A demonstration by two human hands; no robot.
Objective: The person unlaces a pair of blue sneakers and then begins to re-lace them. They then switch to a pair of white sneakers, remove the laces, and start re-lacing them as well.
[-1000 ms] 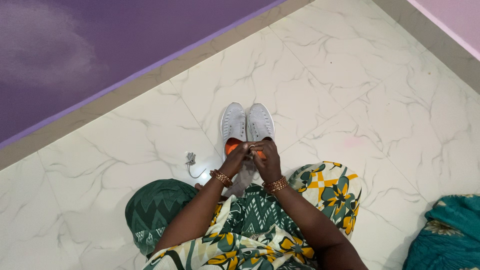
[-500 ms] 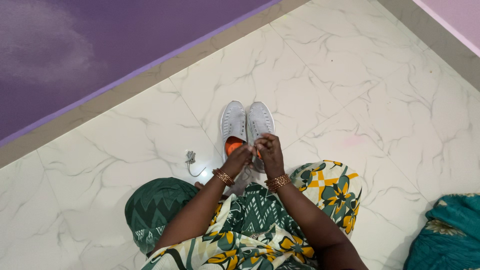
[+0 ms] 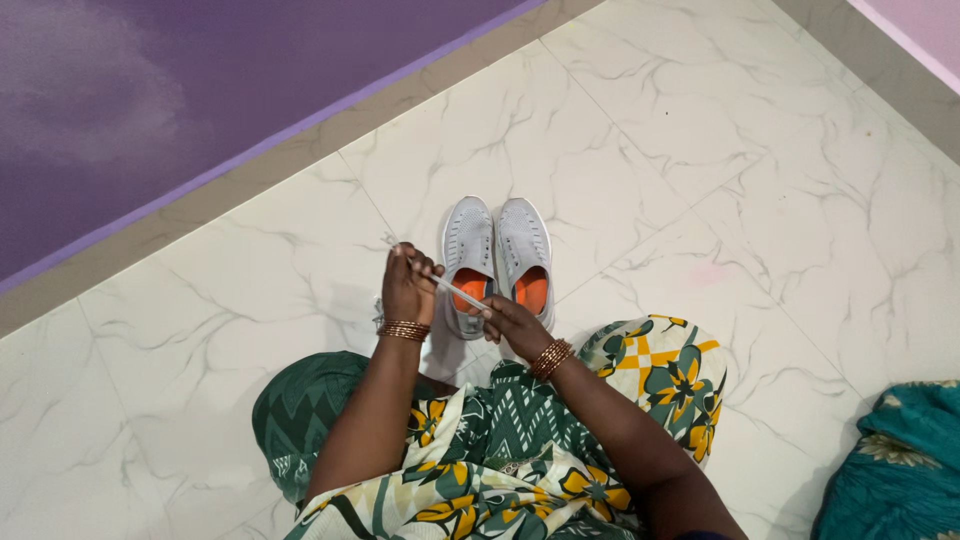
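Note:
Two light grey shoes with orange insoles stand side by side on the white marble floor, the left shoe (image 3: 466,247) and the right shoe (image 3: 524,243), toes pointing away from me. My left hand (image 3: 409,285) is raised left of the shoes and pinches one end of a grey shoelace (image 3: 455,290). My right hand (image 3: 508,322) grips the lace's other end just in front of the shoes' heels. The lace runs taut between both hands, across the left shoe's opening. Gold bangles circle both wrists.
A purple wall (image 3: 150,90) with a beige skirting (image 3: 270,160) runs along the far left. My green and yellow patterned clothing (image 3: 500,450) fills the lower middle. A teal cloth (image 3: 890,460) lies at the bottom right. A pink wall edge (image 3: 915,45) shows at the top right.
My hands were together at the shoes' heels; now the left hand has swung up and left, drawing the lace out taut. Both orange insoles now show. The second lace on the floor is hidden behind my left wrist.

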